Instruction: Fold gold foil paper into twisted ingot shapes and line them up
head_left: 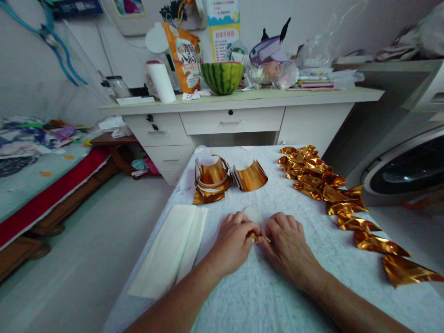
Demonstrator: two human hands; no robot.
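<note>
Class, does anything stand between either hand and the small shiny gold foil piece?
Nothing visible does: the left hand and right hand both reach the small gold foil piece. The curled gold foil sheets stand beyond them; the flat white paper lies to the left.

Glossy gold foil [307, 190] lies crinkled along the table's [243, 296] right edge, smooth and shiny in curled sheets [250, 177] near the far edge, beside matt white paper [166, 252] at the left edge.

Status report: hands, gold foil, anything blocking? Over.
Left hand, right hand: both at small shiny gold foil piece. Foil partly hidden. No obstruction visible.
</note>
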